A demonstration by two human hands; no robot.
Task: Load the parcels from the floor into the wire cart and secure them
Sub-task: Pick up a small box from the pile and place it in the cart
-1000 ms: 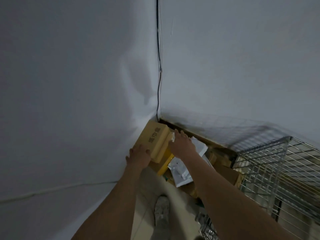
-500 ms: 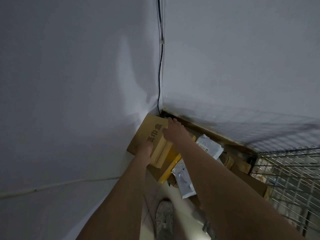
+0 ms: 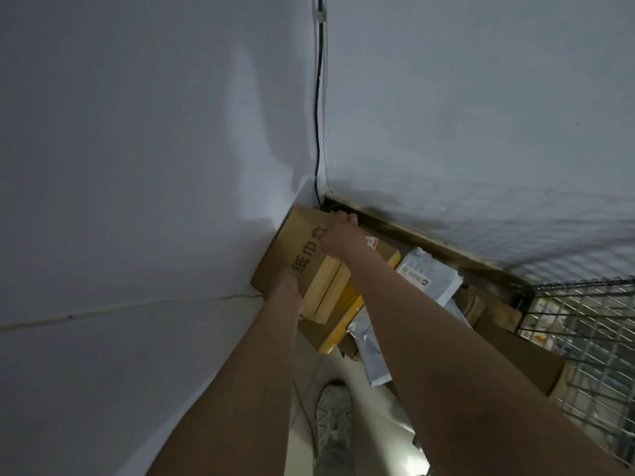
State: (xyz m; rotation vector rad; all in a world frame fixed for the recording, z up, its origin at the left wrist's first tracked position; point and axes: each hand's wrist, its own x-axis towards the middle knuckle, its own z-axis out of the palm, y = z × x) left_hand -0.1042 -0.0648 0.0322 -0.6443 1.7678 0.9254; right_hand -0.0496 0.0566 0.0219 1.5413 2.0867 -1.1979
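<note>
Gripping cardboard box: right hand curled over far top edge, left hand clamped on near edge; wire cart off right.

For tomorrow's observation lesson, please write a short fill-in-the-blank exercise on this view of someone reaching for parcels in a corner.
1. Both hands hold the printed cardboard box; the right hand curls over its ____ edge.
2. The left hand holds the box's ____ end.
3. The wire cart stands to the ____ of the parcels.
4. The grey mailer bag lies on the ____.

Missing words: far; near; right; floor
</note>
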